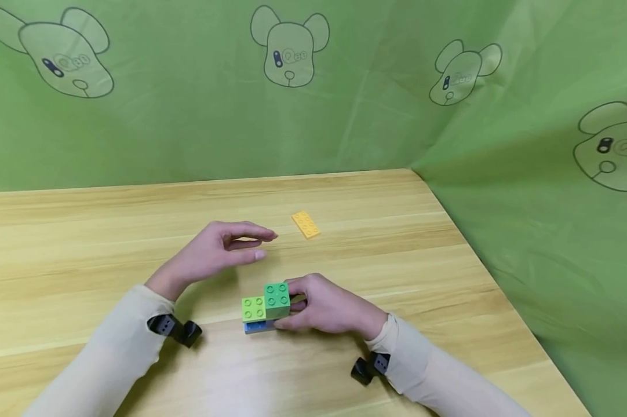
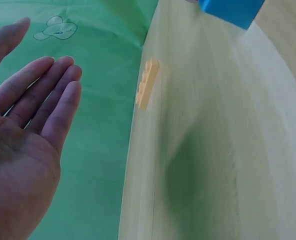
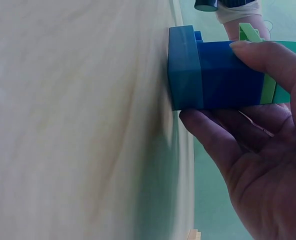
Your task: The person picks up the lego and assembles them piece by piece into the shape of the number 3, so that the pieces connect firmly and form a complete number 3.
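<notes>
My right hand (image 1: 334, 304) grips a stack of toy building bricks between its thumb and fingers, low over the table. On top of the stack is a green brick (image 1: 277, 294), with a lime-green brick (image 1: 253, 310) jutting out to the left beneath it. Lower down, the right wrist view shows a dark blue brick (image 3: 230, 75) on a lighter blue brick (image 3: 184, 70). My left hand (image 1: 204, 253) hovers above the table with fingers extended and holds nothing. Beyond its fingertips lies a flat yellow-orange brick (image 1: 305, 225), studs up.
The wooden table (image 1: 423, 260) ends at a green curtain (image 1: 188, 127) printed with animal heads, behind and along the right side. Both wrists carry small black cameras, one on the left sleeve (image 1: 105, 347).
</notes>
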